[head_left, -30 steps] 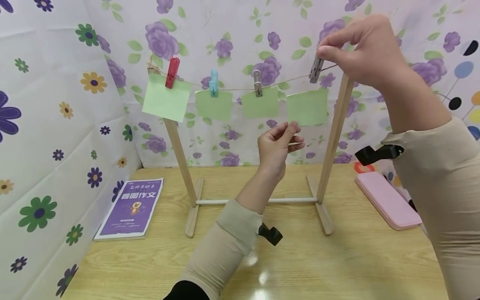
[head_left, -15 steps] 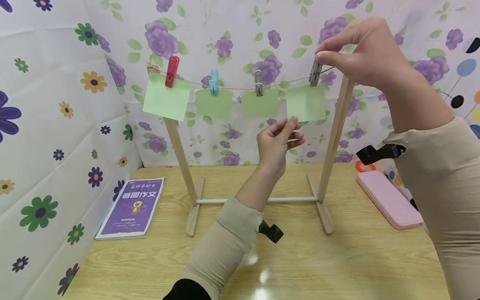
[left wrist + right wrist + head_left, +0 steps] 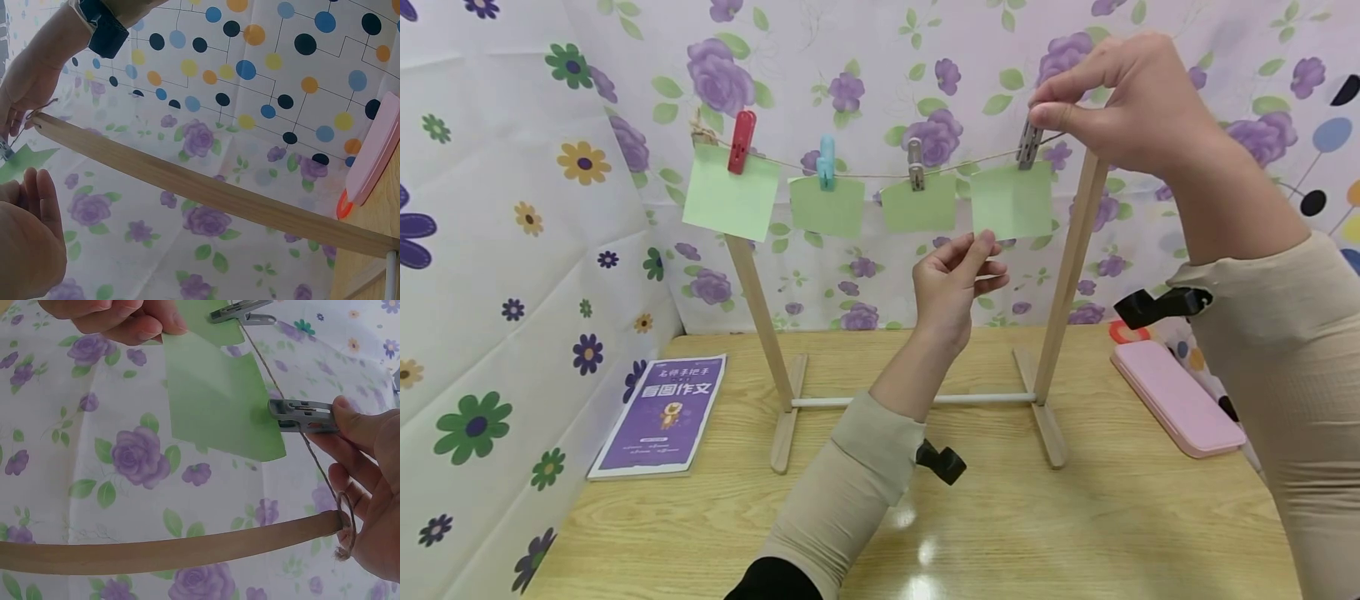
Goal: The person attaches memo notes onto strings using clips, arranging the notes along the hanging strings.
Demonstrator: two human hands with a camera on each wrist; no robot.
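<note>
My right hand (image 3: 1138, 108) pinches the handle end of a grey clothespin (image 3: 1028, 148) at the string's right end. In the right wrist view, the tip of this clothespin (image 3: 294, 415) overlaps the edge of a light green paper square (image 3: 219, 400). Below, my left hand (image 3: 951, 292) pinches that paper square (image 3: 1013, 200) at its lower left corner between thumb and fingers. Along the string (image 3: 880, 177) hang more green papers: one under a red clothespin (image 3: 742, 143), one under a light blue clothespin (image 3: 827, 162), one under another grey clothespin (image 3: 915, 165).
Two wooden posts (image 3: 758, 317) joined by a white rod (image 3: 985, 399) carry the string above the wooden table (image 3: 1000, 525). A purple book (image 3: 658, 417) lies left, a pink case (image 3: 1176, 398) and an orange-red ring (image 3: 1127, 332) right. Flowered cloth (image 3: 857, 75) hangs behind.
My left hand has risen slightly, bringing the paper's top edge up to the tip of the grey clothespin. The right hand has stayed almost still, the clothespin standing a little more upright.
</note>
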